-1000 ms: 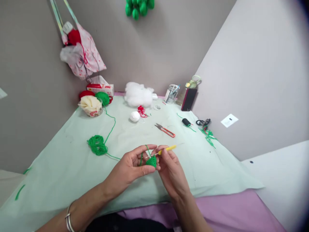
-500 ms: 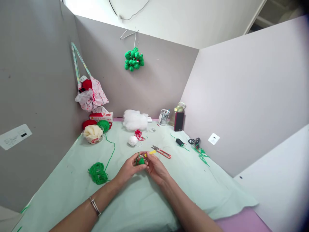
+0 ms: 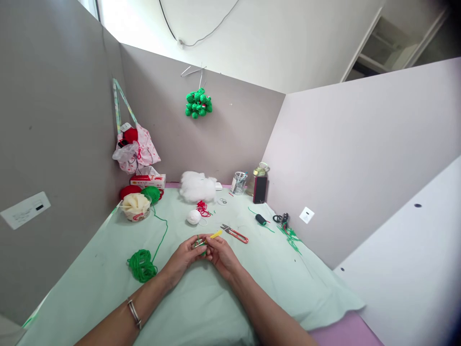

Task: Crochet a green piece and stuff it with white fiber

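Note:
My left hand (image 3: 185, 255) has its fingers closed round a small green crocheted piece (image 3: 202, 249), mostly hidden by the fingers, with green yarn over a finger. My right hand (image 3: 221, 254) pinches a crochet hook with a yellow handle (image 3: 216, 234); its metal shaft points left across the green piece. Both hands touch each other above the pale green cloth. Left of them lies a loose skein of green yarn (image 3: 142, 265). Just beyond the hands, orange-handled thread snips (image 3: 236, 234) lie on the cloth.
Farther back are a white yarn ball (image 3: 193, 217), red yarn (image 3: 203, 208), white stuffing (image 3: 197, 187), a glass jar (image 3: 238, 183) and a dark phone (image 3: 260, 190). A bowl (image 3: 136, 214) stands at left. Green crocheted pieces (image 3: 199, 103) hang on the back panel.
The whole view has shifted, with the table items slightly lower and farther left. The green piece is now more covered by my fingers, and the hook lies at a steeper slant.

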A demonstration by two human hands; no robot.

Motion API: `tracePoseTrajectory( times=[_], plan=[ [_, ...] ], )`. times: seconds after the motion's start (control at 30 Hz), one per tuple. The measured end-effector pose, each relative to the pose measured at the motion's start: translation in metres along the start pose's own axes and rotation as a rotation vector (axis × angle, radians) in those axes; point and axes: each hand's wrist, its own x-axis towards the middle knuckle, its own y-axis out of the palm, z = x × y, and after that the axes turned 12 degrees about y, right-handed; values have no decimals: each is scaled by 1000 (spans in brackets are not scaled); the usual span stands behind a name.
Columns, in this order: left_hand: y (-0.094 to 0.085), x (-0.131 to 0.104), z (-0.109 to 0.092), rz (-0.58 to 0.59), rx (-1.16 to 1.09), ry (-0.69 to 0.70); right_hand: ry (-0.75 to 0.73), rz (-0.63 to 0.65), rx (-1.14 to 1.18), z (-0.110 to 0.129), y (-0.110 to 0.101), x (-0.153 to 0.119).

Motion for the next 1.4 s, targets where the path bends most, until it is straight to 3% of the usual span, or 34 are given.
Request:
tracePoseTrajectory(
  times=[0.3,0.53,0.8,0.9,1.07,1.27,1.4],
  plan=[
    [1,-2,-5,3,-60,-11,-26,-87,-48,4,10,-4],
    [-4,5,7,-20,-121,-44,49,-103,5,7,9,-4],
    [-1,6,20,-172,-293,-163,208,-56,90,6,-2,2],
    [-3,7,28,-264,-427,-226,226,-18,86,4,-10,7],
    [-12,9,35,-316,-479,-289,226,13,21,4,-16,12],
    [-4,4,15,-367,-309,-224,142,-64,-41,11,-4,1],
    [10,1,-15,-277,-110,-138,41,-106,-10,26,11,-17]
  ],
)
